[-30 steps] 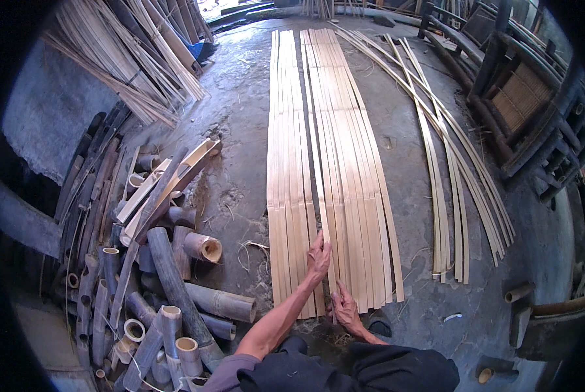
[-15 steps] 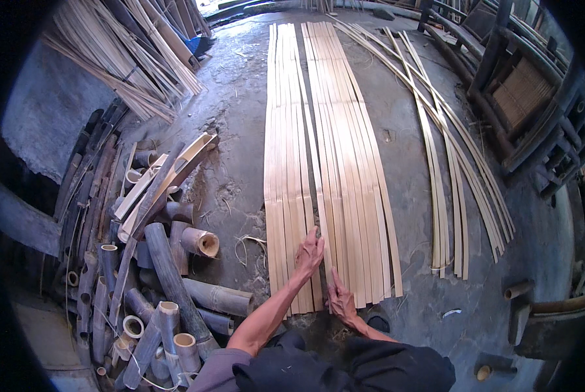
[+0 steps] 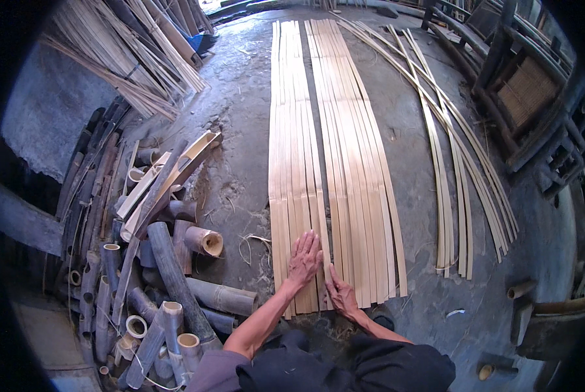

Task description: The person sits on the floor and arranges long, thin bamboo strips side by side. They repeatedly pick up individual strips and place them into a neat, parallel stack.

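Both hands flat and spread wide on near ends of long bamboo strips (image 3: 335, 163) running far away across floor, left hand (image 3: 304, 258) slightly farther than right hand (image 3: 342, 294).

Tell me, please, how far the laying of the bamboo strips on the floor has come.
Many flat bamboo strips already lie side by side in two groups. A dark gap between them is not closed. The left hand and right hand press flat on the near ends beside it. Loose strips to the right are not in the row.
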A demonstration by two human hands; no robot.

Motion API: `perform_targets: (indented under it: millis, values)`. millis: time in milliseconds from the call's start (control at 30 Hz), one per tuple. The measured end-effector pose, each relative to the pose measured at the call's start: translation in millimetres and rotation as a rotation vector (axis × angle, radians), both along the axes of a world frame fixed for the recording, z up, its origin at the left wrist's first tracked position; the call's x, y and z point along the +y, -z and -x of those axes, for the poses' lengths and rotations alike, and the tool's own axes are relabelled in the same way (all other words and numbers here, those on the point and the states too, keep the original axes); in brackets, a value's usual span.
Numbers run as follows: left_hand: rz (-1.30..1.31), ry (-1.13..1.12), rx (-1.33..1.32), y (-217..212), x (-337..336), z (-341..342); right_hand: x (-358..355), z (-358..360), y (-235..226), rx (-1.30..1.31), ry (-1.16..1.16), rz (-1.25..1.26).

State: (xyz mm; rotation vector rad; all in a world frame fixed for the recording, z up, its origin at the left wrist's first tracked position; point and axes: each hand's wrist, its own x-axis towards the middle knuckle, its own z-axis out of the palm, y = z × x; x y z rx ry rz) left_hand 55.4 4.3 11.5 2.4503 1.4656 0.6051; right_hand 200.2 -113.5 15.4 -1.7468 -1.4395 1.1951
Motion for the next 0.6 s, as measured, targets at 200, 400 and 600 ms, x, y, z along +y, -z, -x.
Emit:
perform_targets:
  millis: [200, 400, 600]
  values:
    - [0.004, -0.065, -0.220, -16, -3, -18, 0, -7, -5, 0.039, 0.017, -0.037]
    - [1.063, -0.476, -1.191, -25, 9, -33, -2, 6, -36, 0.035, -0.022, -0.078]
    - [0.218, -0.454, -1.166, -142, 12, -34, -12, -7, -61, 0.363, 0.147, 0.058]
